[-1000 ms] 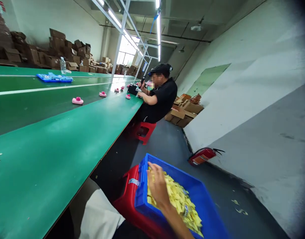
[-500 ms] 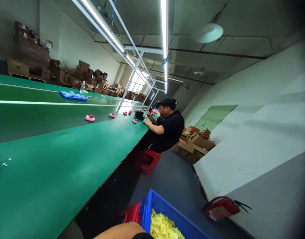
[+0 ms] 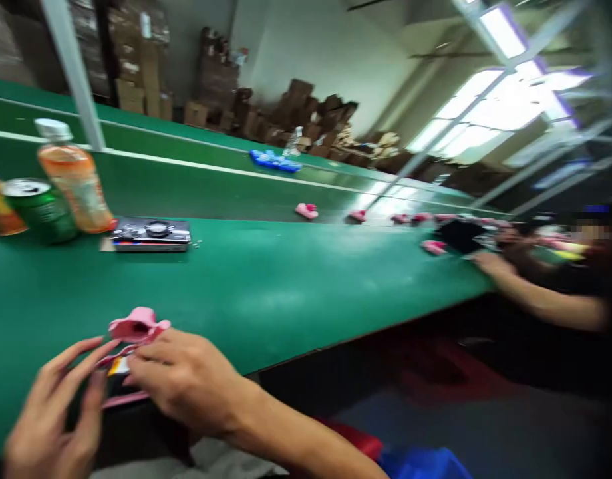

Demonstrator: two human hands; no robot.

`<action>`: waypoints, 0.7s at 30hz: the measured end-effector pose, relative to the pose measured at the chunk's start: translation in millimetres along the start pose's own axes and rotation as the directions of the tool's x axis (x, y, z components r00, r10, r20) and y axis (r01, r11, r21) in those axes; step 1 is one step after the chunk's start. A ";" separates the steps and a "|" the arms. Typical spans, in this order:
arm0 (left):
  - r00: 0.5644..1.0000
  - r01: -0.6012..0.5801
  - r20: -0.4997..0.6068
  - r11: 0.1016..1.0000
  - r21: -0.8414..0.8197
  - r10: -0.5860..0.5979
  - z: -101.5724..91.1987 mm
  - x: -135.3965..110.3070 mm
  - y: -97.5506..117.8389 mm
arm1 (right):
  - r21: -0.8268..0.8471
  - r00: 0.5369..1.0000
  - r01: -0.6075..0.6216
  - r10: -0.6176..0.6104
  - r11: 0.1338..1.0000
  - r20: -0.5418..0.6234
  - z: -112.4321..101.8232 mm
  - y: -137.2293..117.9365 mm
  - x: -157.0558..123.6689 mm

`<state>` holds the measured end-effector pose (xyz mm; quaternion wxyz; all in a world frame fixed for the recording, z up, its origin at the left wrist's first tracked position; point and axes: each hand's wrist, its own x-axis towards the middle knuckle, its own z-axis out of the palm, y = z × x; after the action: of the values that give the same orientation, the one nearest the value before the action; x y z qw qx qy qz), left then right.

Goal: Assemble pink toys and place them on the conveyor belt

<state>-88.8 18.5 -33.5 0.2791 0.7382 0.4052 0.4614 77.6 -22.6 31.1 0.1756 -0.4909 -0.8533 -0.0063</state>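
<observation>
At the table's near edge, a pink piece with a flared, wavy rim (image 3: 136,324) stands between my hands, with a dark part bearing orange and white (image 3: 117,366) just below it. My right hand (image 3: 191,379) has its fingers closed at the right side of the pink piece; the fingertips are partly hidden. My left hand (image 3: 56,406) is on the other side, thumb and fingers apart, fingertips close to the pink piece. Whether they touch it I cannot tell. A pink strip (image 3: 126,399) shows under the dark part.
Beyond my hands are a dark flat device with a round dial (image 3: 156,233), a green can (image 3: 39,209) and an orange drink bottle (image 3: 74,176). Several pink pieces (image 3: 306,211) lie along the belt. A co-worker's arm (image 3: 535,293) rests at the right. A blue tray (image 3: 275,161) lies farther back.
My view has swung left and down from the aisle to the table. Both hands, the pink piece, the can and the bottle have come into view; the yellow-filled bin has mostly left.
</observation>
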 end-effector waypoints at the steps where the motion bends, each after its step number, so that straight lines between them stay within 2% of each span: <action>1: 1.000 -0.016 0.021 0.998 0.068 0.014 -16.3 1.2 -4.6 | 0.079 0.999 0.004 0.001 0.997 -0.054 1.4 1.5 1.0; 3: 0.996 -0.059 0.073 0.991 0.121 0.051 -30.5 3.3 -5.2 | 0.199 0.988 0.001 0.029 0.980 -0.149 1.7 6.7 -0.6; 6: 0.992 -0.105 0.081 0.989 0.100 0.097 -26.3 7.5 1.9 | 0.303 0.976 0.003 0.063 0.953 -0.206 -1.3 11.0 -7.5; 9: 0.990 -0.124 0.082 0.986 0.109 0.115 -20.5 8.4 7.8 | 0.337 0.970 -0.027 0.106 0.941 -0.220 -3.5 7.7 -17.5; 14: 0.989 -0.134 0.076 0.981 0.139 0.124 -18.5 2.4 9.2 | 0.169 0.983 -0.048 0.077 0.984 -0.169 2.7 -5.3 -31.2; 18: 0.985 -0.160 0.091 0.976 0.147 0.148 -17.0 0.0 7.9 | -0.010 0.994 -0.003 0.002 1.000 -0.111 7.4 -11.6 -28.5; 21: 0.984 -0.156 0.104 0.978 0.142 0.142 -17.3 -0.2 6.9 | -0.053 0.995 -0.013 0.008 0.999 -0.101 7.3 -11.9 -23.5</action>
<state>-102.2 15.4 -20.9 0.2063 0.8060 0.3688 0.4145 76.2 -47.2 19.0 0.2053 -0.4990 -0.8403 -0.0528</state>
